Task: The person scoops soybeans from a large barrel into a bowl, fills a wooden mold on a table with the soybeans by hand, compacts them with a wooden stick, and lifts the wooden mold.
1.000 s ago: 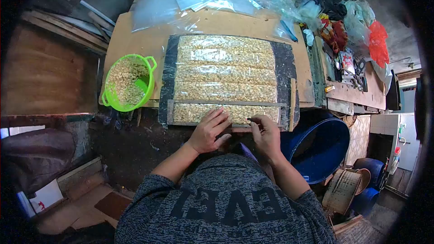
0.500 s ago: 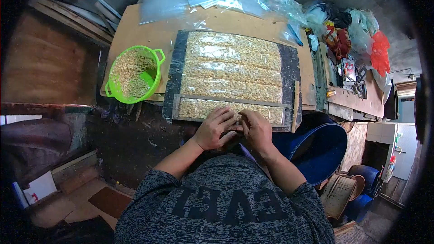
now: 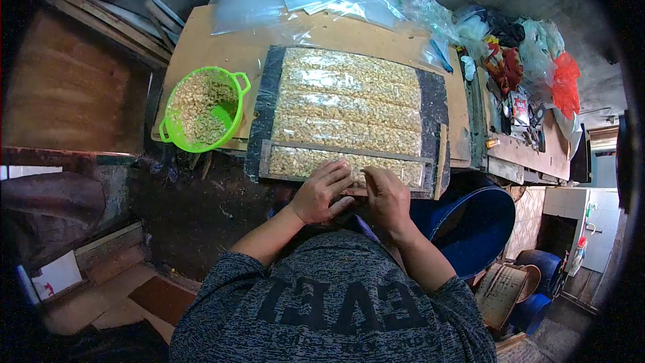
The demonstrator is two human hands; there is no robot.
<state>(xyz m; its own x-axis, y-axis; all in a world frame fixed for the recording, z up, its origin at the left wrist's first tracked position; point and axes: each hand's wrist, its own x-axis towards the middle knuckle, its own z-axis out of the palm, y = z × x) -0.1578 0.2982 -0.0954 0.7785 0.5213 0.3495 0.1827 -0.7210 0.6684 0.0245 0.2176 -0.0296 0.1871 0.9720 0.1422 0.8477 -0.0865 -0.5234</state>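
Several strips of pale, chunky pieces under clear plastic [image 3: 349, 101] lie side by side on a dark board [image 3: 264, 104]. The nearest strip [image 3: 295, 163] sits inside a narrow wooden frame [image 3: 265, 160]. My left hand [image 3: 324, 191] rests with its fingers spread on this strip and its thumb apart near the frame's front edge. Just right of it, my right hand [image 3: 388, 195] is pinched over the same strip, on a small dark thing that I cannot make out.
A green basket [image 3: 243, 82] with loose pale pieces stands at the table's left. Clear plastic sheets [image 3: 248, 10] lie at the back. On the right are a side bench [image 3: 554, 148] with bags and tools, and a blue barrel [image 3: 480, 228] below. A wooden stick [image 3: 441, 161] lies on the board's right edge.
The view has shifted, so the board appears further right. My right hand has moved left along the nearest strip, closer to my left hand, then slightly back right. My left hand stays on the strip.
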